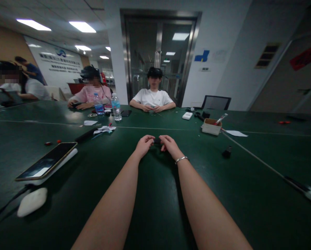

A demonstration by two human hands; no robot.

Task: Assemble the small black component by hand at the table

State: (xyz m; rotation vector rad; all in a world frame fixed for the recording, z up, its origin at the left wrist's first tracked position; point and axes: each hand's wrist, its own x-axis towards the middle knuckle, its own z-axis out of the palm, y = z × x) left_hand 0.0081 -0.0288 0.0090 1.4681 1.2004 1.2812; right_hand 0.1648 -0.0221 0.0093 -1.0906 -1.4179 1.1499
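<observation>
Both arms reach forward over the dark green table [155, 215]. Between my hands is a small black object [157, 141]; its kind is too small and dark to make out. My left hand [145, 146] pinches its left end with thumb and fingers. On its right end, my right hand [169, 145] has its fingers closed, with a silver bracelet [181, 159] at the wrist. The fingers partly hide the object.
A phone [50, 161] lies at the left on a white slab, near a white rounded case [32, 202]. Right of my hands are a small box [211, 127] and a small black item [227, 152]. Water bottles [116, 107] stand farther back. A person [153, 95] sits opposite, others at the left.
</observation>
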